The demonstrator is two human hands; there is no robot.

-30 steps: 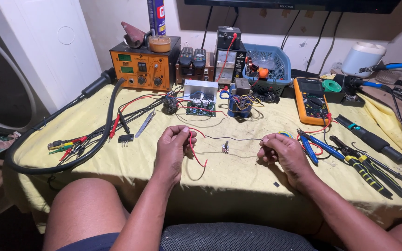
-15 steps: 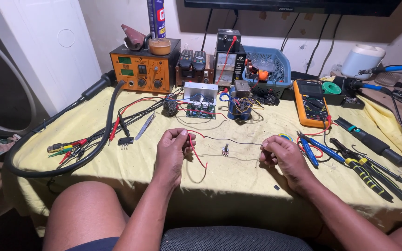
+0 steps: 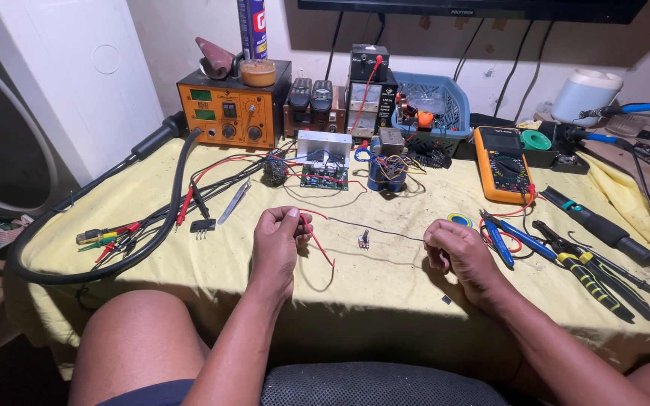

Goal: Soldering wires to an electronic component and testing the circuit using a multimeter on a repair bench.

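Thin dark wire (image 3: 393, 232) runs left-right, pinched closed by left grip (image 3: 280, 233) and right grip (image 3: 453, 248).

A tall blue spray can (image 3: 251, 28) with a red-and-yellow label stands on the orange station (image 3: 231, 113), whose two small green displays glow. The yellow multimeter's (image 3: 502, 163) dark screen faces up.
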